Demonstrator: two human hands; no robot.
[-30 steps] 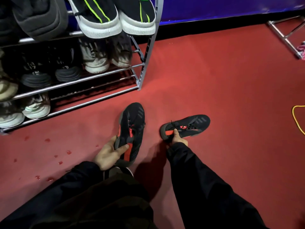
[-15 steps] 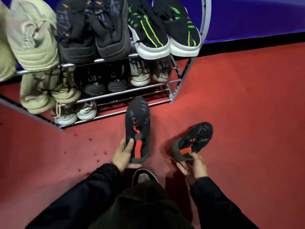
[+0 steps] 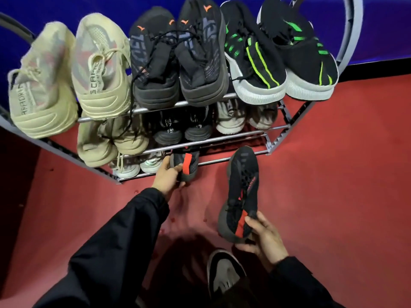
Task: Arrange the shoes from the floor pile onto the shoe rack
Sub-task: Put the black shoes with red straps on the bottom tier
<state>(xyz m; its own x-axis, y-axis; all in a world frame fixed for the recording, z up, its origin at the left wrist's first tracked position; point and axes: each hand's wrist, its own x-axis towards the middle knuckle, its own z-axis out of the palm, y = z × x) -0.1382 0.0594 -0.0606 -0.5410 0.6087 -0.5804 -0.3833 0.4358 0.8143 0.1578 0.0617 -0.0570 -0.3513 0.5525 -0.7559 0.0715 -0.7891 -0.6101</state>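
My left hand (image 3: 167, 176) grips the heel of a black shoe with a red heel strip (image 3: 186, 165), whose toe is pushed in under the bottom tier of the metal shoe rack (image 3: 224, 160). My right hand (image 3: 260, 235) holds the matching black and red shoe (image 3: 240, 188) by its heel, toe pointing at the rack, lifted above the red floor. The rack's upper tiers are filled with beige, black and green-striped pairs.
On the bottom tier, a pale shoe pair (image 3: 138, 166) sits just left of the shoe in my left hand. My own grey and black shoe (image 3: 224, 274) shows at the bottom. Red floor (image 3: 333, 174) stretches right of the rack, with a blue wall (image 3: 382, 30) behind.
Both shoes left the floor and moved toward the rack. The left shoe went forward until its toe slid under the bottom tier; the right shoe turned to point at the rack.
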